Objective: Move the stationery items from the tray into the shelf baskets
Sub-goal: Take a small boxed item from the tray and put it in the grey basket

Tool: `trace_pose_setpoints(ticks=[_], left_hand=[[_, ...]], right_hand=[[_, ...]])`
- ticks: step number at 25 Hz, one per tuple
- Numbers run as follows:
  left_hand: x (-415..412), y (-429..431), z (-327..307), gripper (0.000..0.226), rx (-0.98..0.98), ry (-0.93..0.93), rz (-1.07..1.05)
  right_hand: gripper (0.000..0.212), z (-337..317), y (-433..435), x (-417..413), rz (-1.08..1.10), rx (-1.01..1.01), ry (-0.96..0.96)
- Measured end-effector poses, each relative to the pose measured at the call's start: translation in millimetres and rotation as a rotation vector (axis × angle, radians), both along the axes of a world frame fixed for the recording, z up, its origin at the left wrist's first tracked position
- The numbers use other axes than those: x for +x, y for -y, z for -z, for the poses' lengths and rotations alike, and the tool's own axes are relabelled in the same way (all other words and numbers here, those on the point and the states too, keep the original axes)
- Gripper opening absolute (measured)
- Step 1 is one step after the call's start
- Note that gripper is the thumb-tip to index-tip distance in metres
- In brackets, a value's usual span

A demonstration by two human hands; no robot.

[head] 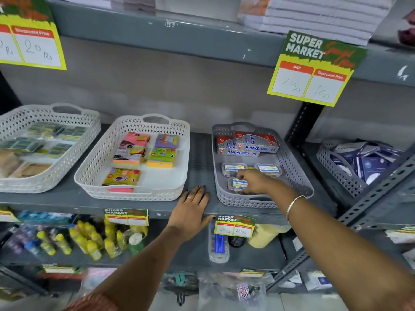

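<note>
A grey perforated basket (298,176) stands on the grey shelf (199,162), right of centre. Red and silver pen boxes (247,143) lie at its back. Three small clear plastic boxes with blue and yellow labels lie nearer the front. My right hand (256,181) reaches into the basket and grips the front clear box (237,184). My left hand (193,209) rests flat on the shelf's front edge, between the grey basket and the white basket (94,162) of sticky-note pads, fingers apart and holding nothing. No tray is in view.
Another white basket (89,131) of small packs stands at far left, and a grey basket (325,162) of dark blue packets at far right behind a slanted metal brace (372,196). Price cards (314,70) hang from the shelf above. Yellow-capped bottles (89,241) fill the shelf below.
</note>
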State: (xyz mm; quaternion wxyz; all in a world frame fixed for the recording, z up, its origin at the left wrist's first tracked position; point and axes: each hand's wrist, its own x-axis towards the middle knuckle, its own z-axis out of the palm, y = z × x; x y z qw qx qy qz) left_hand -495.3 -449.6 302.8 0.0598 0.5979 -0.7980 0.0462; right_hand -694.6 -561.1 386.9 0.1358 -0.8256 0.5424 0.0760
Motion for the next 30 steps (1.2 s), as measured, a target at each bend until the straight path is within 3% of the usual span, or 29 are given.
trace_pose_setpoints(ticks=[12, 17, 20, 23, 26, 30], left_hand=[[-2, 1, 1, 0.067, 0.003, 0.045, -0.008], [2, -9, -11, 0.064, 0.006, -0.008, -0.003], [21, -33, -17, 0.058, -0.074, -0.014, 0.078], [60, -67, -15, 0.058, -0.105, 0.103, 0.086], [127, -106, -11, 0.060, -0.142, 0.161, -0.022], [233, -169, -9, 0.062, -0.137, 0.115, -0.331]], right_hand=[[0.056, -20, -12, 7, -0.010, 0.043, 0.097], [0.044, -56, -14, 38, -0.046, -0.056, 0.230], [0.036, -81, -15, 88, -0.152, -0.137, 0.320], [0.036, -98, -24, 161, -0.296, -0.197, 0.386], [0.037, -107, -55, 249, -0.478, -0.214, 0.427], [0.039, -106, -103, 367, -0.653, -0.161, 0.422]])
